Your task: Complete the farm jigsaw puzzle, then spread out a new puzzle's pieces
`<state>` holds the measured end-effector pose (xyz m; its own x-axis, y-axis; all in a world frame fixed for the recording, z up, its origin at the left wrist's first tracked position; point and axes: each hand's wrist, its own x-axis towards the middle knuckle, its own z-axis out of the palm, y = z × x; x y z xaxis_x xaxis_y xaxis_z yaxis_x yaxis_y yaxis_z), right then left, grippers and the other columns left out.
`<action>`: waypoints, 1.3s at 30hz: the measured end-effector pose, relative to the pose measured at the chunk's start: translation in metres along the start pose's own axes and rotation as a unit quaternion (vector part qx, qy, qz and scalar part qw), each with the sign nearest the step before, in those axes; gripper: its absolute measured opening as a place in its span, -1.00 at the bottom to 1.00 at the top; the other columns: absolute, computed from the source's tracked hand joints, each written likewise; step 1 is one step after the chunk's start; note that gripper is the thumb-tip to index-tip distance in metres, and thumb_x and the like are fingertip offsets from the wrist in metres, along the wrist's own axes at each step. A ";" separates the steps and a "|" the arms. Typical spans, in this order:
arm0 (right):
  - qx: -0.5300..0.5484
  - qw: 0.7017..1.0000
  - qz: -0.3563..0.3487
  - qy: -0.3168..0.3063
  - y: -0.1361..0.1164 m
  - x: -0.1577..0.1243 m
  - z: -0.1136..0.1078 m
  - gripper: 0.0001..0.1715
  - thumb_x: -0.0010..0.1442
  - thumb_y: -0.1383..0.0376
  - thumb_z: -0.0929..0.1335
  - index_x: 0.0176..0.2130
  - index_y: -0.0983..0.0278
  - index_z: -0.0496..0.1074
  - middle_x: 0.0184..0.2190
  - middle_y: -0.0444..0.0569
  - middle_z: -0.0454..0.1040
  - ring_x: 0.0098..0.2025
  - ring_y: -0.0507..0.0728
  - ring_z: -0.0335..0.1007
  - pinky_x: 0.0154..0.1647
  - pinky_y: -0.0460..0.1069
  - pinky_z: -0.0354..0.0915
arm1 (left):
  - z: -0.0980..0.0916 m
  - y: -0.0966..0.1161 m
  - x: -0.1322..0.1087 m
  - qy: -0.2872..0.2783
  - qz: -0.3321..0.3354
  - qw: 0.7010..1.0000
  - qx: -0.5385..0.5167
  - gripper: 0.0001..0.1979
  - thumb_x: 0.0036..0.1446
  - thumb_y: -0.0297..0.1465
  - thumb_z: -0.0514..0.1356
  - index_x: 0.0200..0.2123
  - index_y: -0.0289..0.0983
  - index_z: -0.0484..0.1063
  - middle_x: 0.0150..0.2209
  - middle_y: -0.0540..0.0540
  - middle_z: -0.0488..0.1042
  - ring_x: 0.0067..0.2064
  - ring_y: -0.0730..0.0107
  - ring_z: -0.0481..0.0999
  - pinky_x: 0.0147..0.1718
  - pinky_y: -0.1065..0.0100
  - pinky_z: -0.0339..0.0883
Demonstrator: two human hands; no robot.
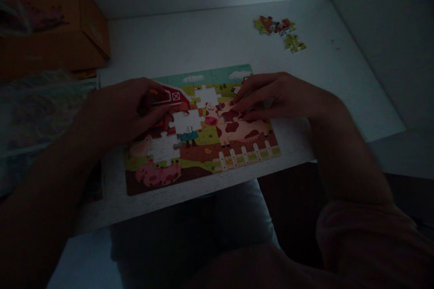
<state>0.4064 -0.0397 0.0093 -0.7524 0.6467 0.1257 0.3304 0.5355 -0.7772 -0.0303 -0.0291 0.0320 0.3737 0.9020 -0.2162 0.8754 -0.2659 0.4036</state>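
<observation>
A farm jigsaw puzzle (203, 153), largely put together, lies on the white table with a barn, a spotted cow and a pink pig on it. White tabletop shows through three gaps in it. My left hand (118, 108) rests over the barn at the puzzle's left side, thumb and index finger apart, its other fingers partly hidden. On the cow's back, the fingertips of my right hand (274, 95) touch the pieces, fingers spread and bent. Nothing shows lifted in either hand.
Several loose puzzle pieces (283, 31) lie grouped toward the back right of the white table (176, 40). An orange box (50, 31) stands at the back left. Before it are clear plastic packets (50, 117) with printed contents. The light is dim.
</observation>
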 end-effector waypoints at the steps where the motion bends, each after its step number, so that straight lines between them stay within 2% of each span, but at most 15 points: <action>1: -0.001 1.000 -0.001 -0.003 0.000 0.000 0.000 -0.66 0.53 -0.02 0.70 0.24 -0.24 0.94 0.26 -0.04 0.84 0.19 0.37 0.77 0.34 0.28 0.71 | 0.000 0.002 -0.001 0.008 -0.003 1.000 0.018 -0.32 0.45 0.28 0.31 0.40 0.07 0.75 -0.09 -0.06 0.87 0.28 -0.32 0.84 0.20 -0.08 0.64; 3: -0.004 1.000 -0.003 -0.005 0.000 0.000 0.001 -0.64 0.54 -0.01 0.70 0.27 -0.22 0.93 0.29 -0.02 0.81 0.21 0.37 0.77 0.34 0.27 0.70 | -0.001 0.006 -0.002 0.022 -0.005 0.999 0.045 -0.31 0.46 0.29 0.28 0.40 0.06 0.76 -0.10 -0.08 0.87 0.25 -0.32 0.85 0.19 -0.09 0.66; 9: -0.020 1.000 -0.007 -0.015 -0.002 -0.002 0.001 -0.60 0.61 0.00 0.64 0.34 -0.11 0.91 0.31 0.03 0.75 0.17 0.32 0.73 0.30 0.23 0.67 | -0.001 0.009 -0.004 0.024 -0.004 0.999 0.040 -0.32 0.48 0.29 0.28 0.40 0.09 0.76 -0.09 -0.11 0.88 0.28 -0.37 0.85 0.21 -0.14 0.67; 14: -0.059 0.998 0.034 0.018 -0.007 0.000 -0.001 -0.54 0.50 -0.12 0.71 0.26 -0.06 0.91 0.27 0.06 0.73 0.20 0.41 0.69 0.34 0.30 0.66 | 0.000 0.009 -0.004 0.023 0.000 0.999 0.030 -0.29 0.47 0.31 0.27 0.42 0.09 0.75 -0.09 -0.11 0.88 0.25 -0.32 0.85 0.19 -0.12 0.67; 17: -0.059 0.997 0.043 0.022 -0.008 0.000 -0.001 -0.48 0.43 -0.17 0.75 0.19 0.04 0.86 0.17 0.07 0.74 0.06 0.34 0.68 0.13 0.21 0.66 | -0.001 0.010 -0.004 0.026 -0.003 0.999 0.037 -0.28 0.45 0.27 0.27 0.42 0.03 0.76 -0.03 -0.16 0.87 0.25 -0.34 0.83 0.22 -0.15 0.64; 21: -0.010 0.997 0.072 0.012 -0.008 -0.001 0.001 -0.43 0.42 -0.16 0.78 0.09 0.14 0.72 -0.19 -0.14 0.67 -0.29 0.13 0.52 -0.29 0.03 0.44 | -0.001 0.010 -0.005 0.033 -0.008 0.999 0.029 -0.30 0.41 0.27 0.32 0.41 0.07 0.77 0.01 -0.19 0.86 0.28 -0.39 0.81 0.21 -0.18 0.64; 22: 0.005 0.997 0.079 0.017 -0.008 -0.001 0.003 -0.46 0.44 -0.15 0.77 0.05 0.13 0.69 -0.23 -0.17 0.65 -0.31 0.12 0.50 -0.32 0.02 0.41 | -0.001 0.010 -0.005 0.034 -0.006 0.999 0.023 -0.31 0.41 0.28 0.33 0.40 0.10 0.78 0.03 -0.19 0.86 0.29 -0.40 0.80 0.20 -0.18 0.65; 24: 0.035 0.995 0.072 0.054 -0.007 -0.003 0.006 -0.51 0.49 -0.13 0.74 0.00 0.10 0.63 -0.18 -0.15 0.67 -0.25 0.14 0.53 -0.27 0.04 0.47 | -0.001 0.010 -0.005 0.033 -0.004 0.999 0.018 -0.32 0.42 0.30 0.33 0.39 0.13 0.78 0.05 -0.16 0.87 0.31 -0.40 0.79 0.22 -0.16 0.65; 25: 0.051 0.993 0.061 0.083 -0.007 -0.004 0.008 -0.53 0.51 -0.13 0.72 0.03 0.08 0.62 -0.10 -0.11 0.69 -0.19 0.16 0.57 -0.21 0.05 0.52 | -0.001 0.010 -0.005 0.031 -0.004 0.999 0.020 -0.33 0.42 0.30 0.33 0.39 0.14 0.78 0.04 -0.14 0.87 0.32 -0.39 0.79 0.24 -0.15 0.65; 27: 0.081 0.986 0.047 0.139 -0.006 -0.005 0.011 -0.50 0.54 -0.13 0.69 0.21 0.02 0.62 0.05 -0.07 0.71 -0.09 0.20 0.63 -0.10 0.08 0.61 | -0.002 0.011 -0.004 0.028 -0.006 0.999 0.028 -0.33 0.43 0.30 0.32 0.39 0.14 0.78 0.03 -0.11 0.87 0.30 -0.38 0.80 0.26 -0.13 0.63; 29: 0.093 0.980 0.048 0.168 -0.006 -0.005 0.013 -0.32 0.56 -0.15 0.67 0.45 -0.05 0.56 0.12 -0.05 0.71 -0.03 0.22 0.67 -0.03 0.10 0.66 | -0.002 0.012 -0.004 0.024 -0.009 0.999 0.044 -0.32 0.46 0.29 0.29 0.40 0.10 0.77 0.07 -0.12 0.87 0.25 -0.39 0.82 0.27 -0.16 0.62; 31: 0.083 0.979 0.055 0.178 -0.006 -0.004 0.013 -0.20 0.55 -0.15 0.66 0.57 -0.06 0.53 0.14 -0.03 0.72 0.05 0.27 0.70 0.07 0.13 0.69 | -0.002 0.011 -0.004 0.024 -0.010 0.998 0.059 -0.31 0.48 0.30 0.25 0.39 0.06 0.76 0.12 -0.14 0.85 0.20 -0.38 0.82 0.26 -0.17 0.60; 34: 0.073 0.975 0.047 0.205 -0.002 0.000 0.011 -0.30 0.48 -0.17 0.71 0.41 -0.01 0.67 0.07 -0.04 0.72 0.11 0.31 0.74 0.12 0.16 0.72 | -0.002 0.011 -0.004 0.018 -0.015 0.997 0.078 -0.29 0.50 0.35 0.19 0.39 0.11 0.74 0.07 -0.12 0.85 0.15 -0.32 0.82 0.23 -0.11 0.60; 36: 0.092 0.971 0.047 0.218 0.002 0.003 0.011 -0.39 0.39 -0.15 0.77 0.21 0.03 0.71 -0.03 -0.08 0.70 0.03 0.28 0.74 0.04 0.13 0.72 | -0.002 0.011 -0.004 0.015 -0.017 0.996 0.086 -0.27 0.50 0.37 0.16 0.41 0.12 0.72 0.07 -0.11 0.85 0.14 -0.30 0.82 0.22 -0.08 0.61; 39: 0.141 0.963 0.044 0.224 0.002 0.006 0.014 -0.45 0.29 -0.01 0.84 -0.03 0.07 0.61 -0.16 -0.16 0.67 -0.15 0.18 0.68 -0.14 0.06 0.66 | -0.002 0.013 -0.004 0.013 -0.008 0.996 0.091 -0.24 0.52 0.33 0.15 0.44 0.05 0.72 0.15 -0.14 0.85 0.16 -0.31 0.82 0.21 -0.09 0.60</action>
<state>0.3945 -0.0422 0.0001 -0.3865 0.8859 0.2566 0.1660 0.3405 -0.9255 -0.0212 -0.0358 0.0404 0.3527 0.9147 -0.1972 0.9233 -0.3059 0.2324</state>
